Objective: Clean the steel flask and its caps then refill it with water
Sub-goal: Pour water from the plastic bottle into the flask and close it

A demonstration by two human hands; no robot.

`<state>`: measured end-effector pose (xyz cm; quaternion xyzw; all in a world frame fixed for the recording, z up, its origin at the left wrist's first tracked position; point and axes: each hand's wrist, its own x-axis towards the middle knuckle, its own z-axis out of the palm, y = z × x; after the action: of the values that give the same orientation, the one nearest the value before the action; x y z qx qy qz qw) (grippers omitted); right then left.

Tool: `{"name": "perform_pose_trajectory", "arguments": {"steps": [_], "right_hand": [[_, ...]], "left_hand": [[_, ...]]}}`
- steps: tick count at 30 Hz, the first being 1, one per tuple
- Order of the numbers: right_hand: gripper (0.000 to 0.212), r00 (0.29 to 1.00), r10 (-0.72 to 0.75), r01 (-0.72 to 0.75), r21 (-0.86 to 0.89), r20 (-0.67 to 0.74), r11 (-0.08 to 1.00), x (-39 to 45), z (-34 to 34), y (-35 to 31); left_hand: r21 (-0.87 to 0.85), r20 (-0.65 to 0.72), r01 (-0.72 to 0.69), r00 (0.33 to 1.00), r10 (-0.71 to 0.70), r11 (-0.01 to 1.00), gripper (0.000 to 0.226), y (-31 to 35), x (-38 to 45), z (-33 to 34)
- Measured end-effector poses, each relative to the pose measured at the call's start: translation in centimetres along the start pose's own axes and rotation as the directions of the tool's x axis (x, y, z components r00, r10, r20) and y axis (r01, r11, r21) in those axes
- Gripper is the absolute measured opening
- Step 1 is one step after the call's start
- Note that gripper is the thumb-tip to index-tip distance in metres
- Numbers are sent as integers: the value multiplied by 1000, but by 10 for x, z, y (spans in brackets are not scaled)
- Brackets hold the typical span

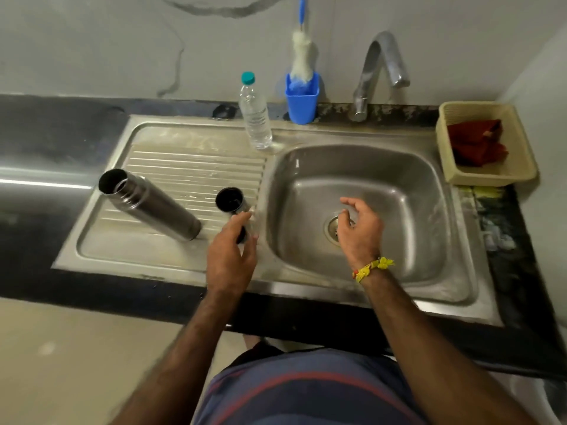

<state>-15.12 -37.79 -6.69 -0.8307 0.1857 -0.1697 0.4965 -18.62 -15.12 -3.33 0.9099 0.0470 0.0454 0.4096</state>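
The tall open steel flask (147, 204) stands on the sink's ribbed drainboard (190, 167), wet and likely slippery, best taken around its body, while the left hand (231, 259) holds the dark steel cap (231, 199) beside it and the right hand (359, 228) hovers loose-fingered, gripping nothing, over the basin (399, 191).

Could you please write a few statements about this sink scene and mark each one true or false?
1. The steel flask stands uncapped on the draining board. True.
2. The tap is running. False: no water shows at its spout.
3. The brush stands in the blue holder. True.
4. The basket holds a green sponge. False: it holds a red cloth.
5. The left hand is at the steel cap. True.
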Motion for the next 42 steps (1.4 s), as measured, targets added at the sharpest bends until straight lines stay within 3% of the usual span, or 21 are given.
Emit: {"name": "perform_pose_trajectory", "arguments": {"steps": [4, 7, 10, 13, 16, 19, 30, 42], "right_hand": [[24, 998, -22, 21, 17, 53, 1000, -22, 25, -17], [24, 995, -37, 36, 7, 98, 999, -35, 42, -28], [24, 992, -29, 30, -4, 120, 1000, -41, 52, -38], [24, 993, -22, 25, -21, 115, 999, -42, 63, -50], [25, 994, -22, 24, -19, 105, 1000, -39, 76, -62], [24, 996, -24, 25, -7, 80, 1000, -35, 87, -72], [23, 998, -43, 43, 4, 41, 999, -24, 98, -86], [32, 991, -91, 93, -10, 97, 996, 73, 115, -138]], "left_hand": [[-96, -227, 44, 972, -65, 994, 20, -21, -7, -31], [-196, -288, 145, 937, -198, 970, 17, -38, -6, -50], [-260, -351, 201, 891, -287, 944, 29, -54, -1, -64], [-338, -408, 233, 837, -365, 912, 60, -71, 12, -77], [-356, -384, 239, 844, -374, 903, 93, -81, 29, -88], [-367, -332, 214, 879, -343, 905, 104, -82, 45, -93], [-383, -347, 126, 898, -269, 915, 67, -74, 84, -98], [-345, -290, 118, 930, -225, 931, 80, -79, 106, -90]]}}
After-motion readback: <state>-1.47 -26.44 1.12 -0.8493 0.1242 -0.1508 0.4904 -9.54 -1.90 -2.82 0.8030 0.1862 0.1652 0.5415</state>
